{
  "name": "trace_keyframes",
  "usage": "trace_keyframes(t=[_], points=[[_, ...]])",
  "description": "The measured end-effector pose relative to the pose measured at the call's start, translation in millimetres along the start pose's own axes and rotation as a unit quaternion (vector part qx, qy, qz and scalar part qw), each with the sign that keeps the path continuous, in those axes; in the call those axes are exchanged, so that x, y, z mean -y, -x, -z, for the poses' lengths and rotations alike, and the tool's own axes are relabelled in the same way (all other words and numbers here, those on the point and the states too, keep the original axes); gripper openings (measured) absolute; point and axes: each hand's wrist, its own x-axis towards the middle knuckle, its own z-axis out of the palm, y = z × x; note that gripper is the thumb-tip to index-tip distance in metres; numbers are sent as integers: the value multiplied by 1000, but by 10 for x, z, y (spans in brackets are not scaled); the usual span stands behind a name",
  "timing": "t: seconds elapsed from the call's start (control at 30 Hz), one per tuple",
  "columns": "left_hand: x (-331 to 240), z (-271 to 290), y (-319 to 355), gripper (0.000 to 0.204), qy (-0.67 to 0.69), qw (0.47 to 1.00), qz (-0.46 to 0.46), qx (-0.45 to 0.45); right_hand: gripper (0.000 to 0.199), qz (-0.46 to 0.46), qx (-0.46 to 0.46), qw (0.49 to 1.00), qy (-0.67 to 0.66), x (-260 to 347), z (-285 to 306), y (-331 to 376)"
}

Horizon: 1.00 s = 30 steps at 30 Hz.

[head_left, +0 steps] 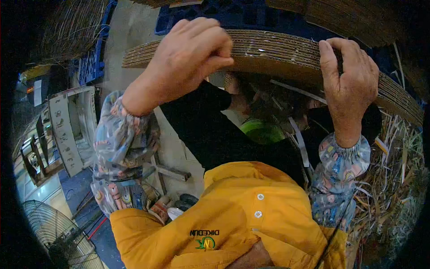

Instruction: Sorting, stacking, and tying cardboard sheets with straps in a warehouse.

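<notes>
A long stack of brown corrugated cardboard layers (268,47) spans the far side in front of me, its fluted edges showing. Over its left half is my left hand (190,58), fingers curled in and thumb pressed toward the index finger. Whatever that pinch may hold is too small or hidden. My right hand (350,74) grips the stack farther right, with the thumb against its upper edge and the fingers bent over it. Patterned sleeve covers reach both wrists.
A green bowl (264,131) sits beyond my dark-trousered legs. Loose pale strips (389,179) heap at the right. On the left are a blue plastic crate (92,65), a whitish metal box (65,134), a wire-caged fan (56,233) and a wooden leg piece (172,173).
</notes>
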Motion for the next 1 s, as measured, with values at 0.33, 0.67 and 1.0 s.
trace_keyframes(t=[0.33, 0.67, 1.0], points=[[-44, 3, -40, 20, 6, 997, 20, -69, 18, -5, 13, 1000, -11, 38, 3, -19], [-60, -105, -165, 23, 30, 997, 15, -69, 18, -12, 16, 1000, -15, 53, 30, -42], [-103, -106, -213, 11, 73, 992, 44, -96, 17, -9, 10, 1000, -14, 57, 37, -55]])
